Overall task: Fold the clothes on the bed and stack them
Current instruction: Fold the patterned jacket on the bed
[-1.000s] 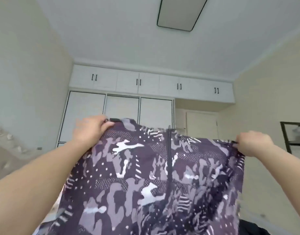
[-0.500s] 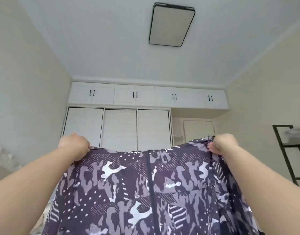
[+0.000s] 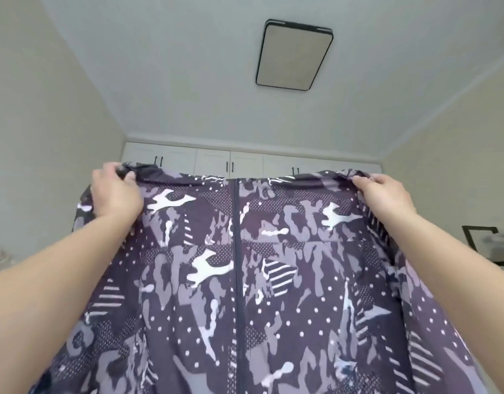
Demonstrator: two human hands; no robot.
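hands (image 3: 117, 191) raised jacket (image 3: 245, 280) higher, spread wider.

A home bedroom: white built-in wardrobe cabinets (image 3: 213, 163), a flush ceiling lamp (image 3: 294, 55), plain cream walls (image 3: 46, 115).

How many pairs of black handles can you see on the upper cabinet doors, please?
3: one pair at the left near the left hand, one in the middle, and one further right, just above the garment. More may be hidden behind the raised cloth.
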